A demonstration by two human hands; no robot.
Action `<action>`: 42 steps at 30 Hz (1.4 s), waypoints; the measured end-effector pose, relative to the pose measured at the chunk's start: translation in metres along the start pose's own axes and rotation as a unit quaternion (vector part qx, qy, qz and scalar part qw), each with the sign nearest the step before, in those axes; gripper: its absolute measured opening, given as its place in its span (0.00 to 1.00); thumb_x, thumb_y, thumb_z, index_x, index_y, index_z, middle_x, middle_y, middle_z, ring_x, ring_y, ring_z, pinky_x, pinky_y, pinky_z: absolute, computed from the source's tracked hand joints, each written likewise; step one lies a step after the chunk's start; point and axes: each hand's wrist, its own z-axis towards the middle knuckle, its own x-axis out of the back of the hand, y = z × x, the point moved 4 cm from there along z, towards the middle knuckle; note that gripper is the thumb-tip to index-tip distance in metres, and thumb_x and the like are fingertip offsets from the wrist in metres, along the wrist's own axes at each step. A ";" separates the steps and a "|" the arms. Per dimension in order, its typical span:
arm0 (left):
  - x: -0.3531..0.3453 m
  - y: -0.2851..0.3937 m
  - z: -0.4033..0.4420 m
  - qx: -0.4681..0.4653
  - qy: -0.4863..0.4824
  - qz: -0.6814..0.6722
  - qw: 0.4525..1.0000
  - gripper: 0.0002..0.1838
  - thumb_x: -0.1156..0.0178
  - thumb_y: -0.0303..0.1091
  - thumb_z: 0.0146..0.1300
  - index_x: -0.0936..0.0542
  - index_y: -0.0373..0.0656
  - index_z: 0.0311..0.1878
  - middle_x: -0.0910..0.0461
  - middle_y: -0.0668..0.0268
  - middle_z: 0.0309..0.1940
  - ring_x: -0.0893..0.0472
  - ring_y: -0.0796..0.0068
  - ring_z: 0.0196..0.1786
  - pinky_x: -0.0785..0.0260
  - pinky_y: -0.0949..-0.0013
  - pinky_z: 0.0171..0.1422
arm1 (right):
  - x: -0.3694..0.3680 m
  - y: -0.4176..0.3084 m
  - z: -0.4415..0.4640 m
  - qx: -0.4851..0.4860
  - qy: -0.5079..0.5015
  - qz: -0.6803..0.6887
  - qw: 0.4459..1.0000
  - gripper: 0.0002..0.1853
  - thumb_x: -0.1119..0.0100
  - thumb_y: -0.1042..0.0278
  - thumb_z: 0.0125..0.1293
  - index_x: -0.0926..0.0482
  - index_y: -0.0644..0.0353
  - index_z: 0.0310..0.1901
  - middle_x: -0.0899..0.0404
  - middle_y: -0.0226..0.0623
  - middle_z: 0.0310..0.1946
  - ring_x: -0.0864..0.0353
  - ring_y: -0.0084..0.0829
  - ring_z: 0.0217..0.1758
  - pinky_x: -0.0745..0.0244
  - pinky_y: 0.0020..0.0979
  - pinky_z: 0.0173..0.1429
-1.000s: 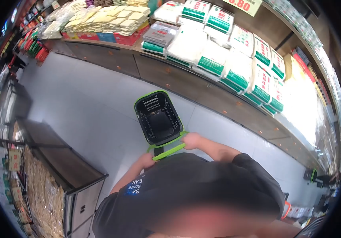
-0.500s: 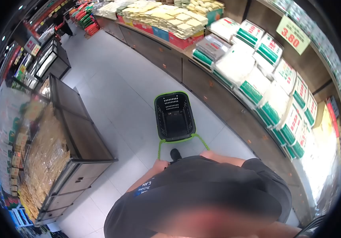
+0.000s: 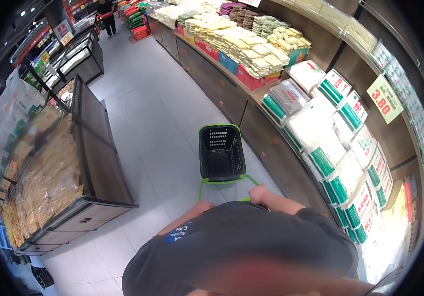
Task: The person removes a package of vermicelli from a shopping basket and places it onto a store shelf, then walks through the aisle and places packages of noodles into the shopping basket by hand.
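A black shopping basket (image 3: pixel 222 153) with a bright green rim stands on the floor in front of my body, and nothing shows inside it. Its green handle (image 3: pixel 246 199) reaches back to my waist. My left hand (image 3: pixel 203 207) is closed at the left side of the handle, partly hidden by my dark shirt. At the right side, my right hand (image 3: pixel 258 193) is closed around the handle.
A long shelf with white and green bags (image 3: pixel 315 126) and stacked pale packets (image 3: pixel 246 49) runs along the right. On the left stands a display case (image 3: pixel 101 148) of dried goods. A person (image 3: pixel 107 19) stands far up the aisle.
The view has turned, so the aisle and the left case show more fully. The basket appears further right, its handle drawn back to my waist, with both hands still on it.
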 end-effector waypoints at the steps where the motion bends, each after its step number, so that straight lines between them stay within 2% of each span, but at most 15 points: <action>1: 0.001 0.002 0.006 0.015 -0.002 -0.014 1.000 0.20 0.44 0.51 0.62 0.16 0.49 0.48 0.16 0.55 0.44 0.17 0.51 0.52 0.26 0.55 0.55 | 0.005 0.006 0.006 0.000 -0.006 -0.007 1.000 0.17 0.44 0.59 0.56 0.13 0.50 0.45 0.14 0.37 0.48 0.16 0.39 0.54 0.38 0.55 0.66; 5: 0.011 -0.001 0.044 -0.018 0.004 0.038 0.999 0.20 0.44 0.52 0.62 0.16 0.51 0.49 0.15 0.56 0.43 0.17 0.52 0.50 0.26 0.56 0.55 | 0.031 0.040 0.031 0.011 -0.015 -0.028 0.999 0.16 0.45 0.60 0.56 0.14 0.48 0.45 0.14 0.36 0.45 0.16 0.38 0.53 0.38 0.55 0.61; 8: 0.013 -0.030 0.072 -0.130 0.099 -0.106 0.981 0.21 0.46 0.54 0.64 0.15 0.50 0.49 0.15 0.57 0.43 0.17 0.54 0.50 0.26 0.56 0.56 | 0.056 0.060 0.043 0.033 -0.023 -0.047 0.998 0.15 0.45 0.59 0.58 0.15 0.47 0.45 0.14 0.35 0.42 0.16 0.37 0.50 0.38 0.53 0.59; 11: 0.024 -0.041 0.097 -0.039 0.100 -0.249 0.963 0.19 0.44 0.51 0.65 0.15 0.48 0.49 0.15 0.55 0.43 0.16 0.56 0.51 0.26 0.58 0.55 | 0.036 0.097 0.096 0.079 -0.016 0.011 0.997 0.17 0.44 0.54 0.61 0.16 0.49 0.48 0.14 0.36 0.45 0.16 0.37 0.53 0.38 0.55 0.62; 13: 0.062 -0.012 0.098 0.019 0.103 -0.183 0.977 0.19 0.42 0.49 0.65 0.16 0.47 0.50 0.15 0.55 0.43 0.16 0.55 0.51 0.27 0.57 0.55 | 0.031 0.116 0.121 0.100 0.032 0.104 0.989 0.18 0.43 0.50 0.63 0.18 0.51 0.47 0.14 0.38 0.45 0.16 0.38 0.54 0.38 0.57 0.62; 14: 0.082 0.000 0.100 0.049 0.103 -0.147 0.983 0.19 0.42 0.48 0.65 0.17 0.46 0.50 0.15 0.54 0.43 0.17 0.55 0.51 0.27 0.57 0.55 | 0.046 0.124 0.124 0.097 0.053 0.095 0.989 0.18 0.43 0.51 0.62 0.18 0.51 0.47 0.15 0.38 0.44 0.16 0.39 0.53 0.36 0.58 0.61; 17: 0.100 -0.021 0.153 0.206 0.111 -0.279 0.931 0.19 0.43 0.49 0.66 0.18 0.45 0.51 0.16 0.52 0.44 0.17 0.50 0.52 0.27 0.53 0.56 | 0.100 0.159 0.127 0.079 0.131 0.079 0.985 0.16 0.41 0.56 0.59 0.17 0.52 0.46 0.15 0.41 0.43 0.17 0.43 0.51 0.30 0.56 0.56; 19: 0.155 0.039 0.155 0.134 0.122 -0.075 0.981 0.20 0.45 0.50 0.67 0.19 0.44 0.51 0.16 0.51 0.45 0.18 0.47 0.52 0.27 0.50 0.57 | 0.111 0.183 0.153 0.063 0.204 0.087 0.973 0.14 0.40 0.62 0.57 0.16 0.54 0.43 0.17 0.45 0.41 0.17 0.48 0.49 0.23 0.50 0.51; 20: 0.176 0.066 0.158 0.098 0.122 0.025 0.987 0.21 0.46 0.50 0.67 0.19 0.44 0.51 0.16 0.50 0.45 0.19 0.45 0.53 0.28 0.48 0.57 | 0.115 0.191 0.163 0.079 0.193 0.064 0.976 0.14 0.40 0.62 0.56 0.16 0.55 0.43 0.17 0.45 0.41 0.17 0.48 0.49 0.22 0.49 0.51; 22: 0.183 0.070 0.183 0.102 0.098 -0.014 0.990 0.19 0.46 0.47 0.67 0.19 0.44 0.50 0.17 0.48 0.46 0.19 0.43 0.53 0.28 0.47 0.57 | 0.140 0.201 0.178 0.112 0.165 0.014 0.980 0.14 0.39 0.64 0.53 0.15 0.57 0.41 0.17 0.46 0.41 0.17 0.48 0.49 0.21 0.47 0.52; 26: 0.175 0.034 0.216 0.084 0.102 -0.071 0.989 0.18 0.44 0.43 0.65 0.20 0.44 0.51 0.17 0.48 0.47 0.19 0.42 0.53 0.28 0.47 0.57 | 0.174 0.211 0.180 0.093 0.121 0.051 0.987 0.14 0.40 0.63 0.54 0.13 0.58 0.40 0.16 0.45 0.41 0.16 0.48 0.49 0.20 0.46 0.53; 29: 0.186 0.020 0.225 0.044 0.083 -0.040 0.995 0.19 0.43 0.44 0.63 0.19 0.44 0.52 0.17 0.48 0.48 0.19 0.43 0.53 0.28 0.48 0.58 | 0.193 0.211 0.196 0.095 0.088 0.014 0.992 0.15 0.41 0.62 0.56 0.13 0.56 0.42 0.15 0.44 0.44 0.15 0.45 0.51 0.20 0.45 0.54; 31: 0.194 0.016 0.232 0.055 0.089 -0.142 0.984 0.19 0.41 0.45 0.62 0.18 0.44 0.50 0.17 0.49 0.47 0.18 0.44 0.53 0.27 0.49 0.57 | 0.220 0.210 0.195 0.081 0.043 -0.001 0.996 0.16 0.41 0.61 0.57 0.13 0.54 0.45 0.14 0.42 0.46 0.16 0.42 0.54 0.20 0.45 0.55; 34: 0.208 0.012 0.243 0.060 0.093 -0.247 0.963 0.19 0.41 0.46 0.61 0.17 0.44 0.49 0.16 0.50 0.47 0.18 0.45 0.53 0.27 0.50 0.57 | 0.241 0.220 0.219 0.103 0.037 -0.013 0.994 0.16 0.40 0.59 0.55 0.13 0.57 0.42 0.14 0.45 0.43 0.14 0.46 0.49 0.19 0.45 0.52; 42: 0.302 -0.037 0.286 0.038 0.076 -0.176 0.981 0.20 0.40 0.46 0.61 0.16 0.44 0.49 0.16 0.50 0.47 0.18 0.45 0.53 0.27 0.50 0.57 | 0.329 0.228 0.282 0.059 0.001 -0.030 0.998 0.17 0.41 0.61 0.55 0.13 0.59 0.43 0.14 0.45 0.44 0.14 0.44 0.50 0.19 0.44 0.53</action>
